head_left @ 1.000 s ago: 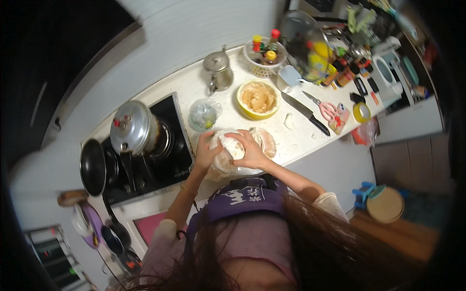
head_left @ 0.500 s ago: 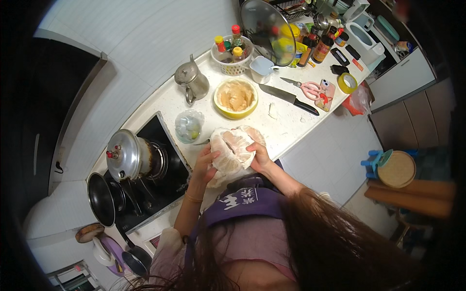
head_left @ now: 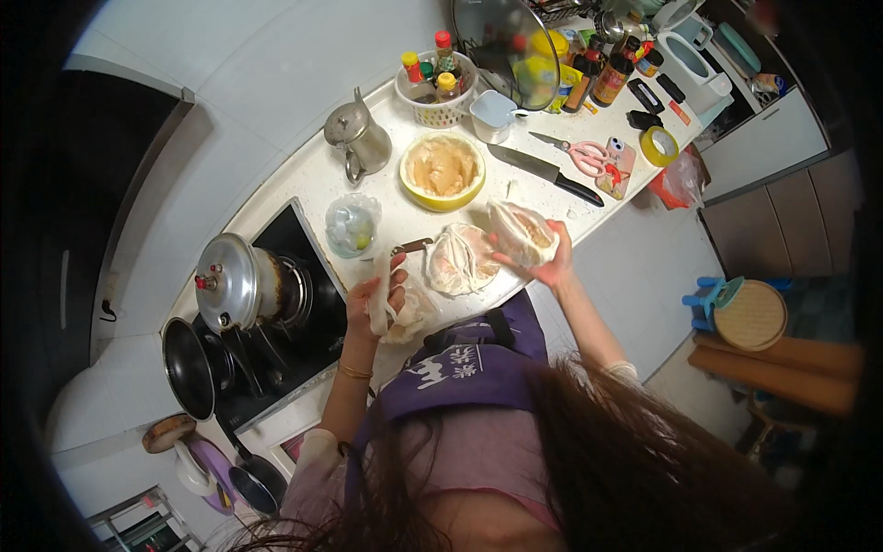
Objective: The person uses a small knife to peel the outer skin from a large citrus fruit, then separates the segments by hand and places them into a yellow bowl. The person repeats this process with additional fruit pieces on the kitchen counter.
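Note:
In my right hand point(head_left: 552, 265), a peeled pomelo chunk point(head_left: 522, 232) covered in white pith is gripped above the counter. Another peeled pomelo piece point(head_left: 457, 261) rests on the counter between my hands, touching neither palm. My left hand point(head_left: 375, 296) has its fingers curled round a pale strip of pith point(head_left: 378, 308). Torn pith scraps point(head_left: 412, 317) lie just beside and below it. Close to those fingers is a small knife with a brown handle point(head_left: 412, 247); its blade is mostly hidden. Beyond stands a hollowed yellow pomelo rind point(head_left: 443, 196), pale inside.
A bagged bowl point(head_left: 352, 226) and a metal jug point(head_left: 361, 143) stand toward the wall. A large knife point(head_left: 544, 172), pink scissors point(head_left: 586, 157), a phone point(head_left: 618, 166) and yellow tape point(head_left: 659, 146) lie right. On the left stove are a pressure cooker point(head_left: 237, 276) and a frying pan point(head_left: 189, 368).
Both hands held the pomelo together before. Now one chunk has gone up and right in my right hand, the other piece sits on the counter, and my left hand holds a pith strip.

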`<state>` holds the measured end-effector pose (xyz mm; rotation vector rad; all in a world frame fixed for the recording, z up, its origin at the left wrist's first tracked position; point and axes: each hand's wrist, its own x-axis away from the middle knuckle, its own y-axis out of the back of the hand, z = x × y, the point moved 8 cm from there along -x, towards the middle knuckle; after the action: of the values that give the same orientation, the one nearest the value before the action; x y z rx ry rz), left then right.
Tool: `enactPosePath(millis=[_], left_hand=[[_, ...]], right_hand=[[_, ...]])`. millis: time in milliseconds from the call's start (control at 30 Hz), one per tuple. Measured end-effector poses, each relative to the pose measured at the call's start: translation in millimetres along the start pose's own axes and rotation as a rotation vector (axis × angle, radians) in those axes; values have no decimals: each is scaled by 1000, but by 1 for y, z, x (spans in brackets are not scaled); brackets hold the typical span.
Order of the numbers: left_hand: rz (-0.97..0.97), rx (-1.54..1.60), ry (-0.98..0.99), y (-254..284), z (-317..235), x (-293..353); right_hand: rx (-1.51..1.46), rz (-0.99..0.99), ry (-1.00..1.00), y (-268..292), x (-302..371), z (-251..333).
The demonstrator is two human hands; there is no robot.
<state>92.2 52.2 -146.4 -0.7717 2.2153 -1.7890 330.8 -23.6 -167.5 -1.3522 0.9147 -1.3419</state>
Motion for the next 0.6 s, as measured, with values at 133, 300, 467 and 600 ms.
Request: enactPosePath(millis=[133, 300, 467, 600], left_hand=[[-107, 7, -35, 3, 3, -6], [-36, -27, -67, -12, 0, -14], [-60, 36, -94, -11, -2, -12], [-142, -70, -179, -10, -8, -11]], right_hand=[[226, -164, 79, 63, -12, 43], [575, -468, 57, 119, -17, 66], [1125, -744, 65, 135, -19, 89], [1727, -672, 439, 108, -16, 103]])
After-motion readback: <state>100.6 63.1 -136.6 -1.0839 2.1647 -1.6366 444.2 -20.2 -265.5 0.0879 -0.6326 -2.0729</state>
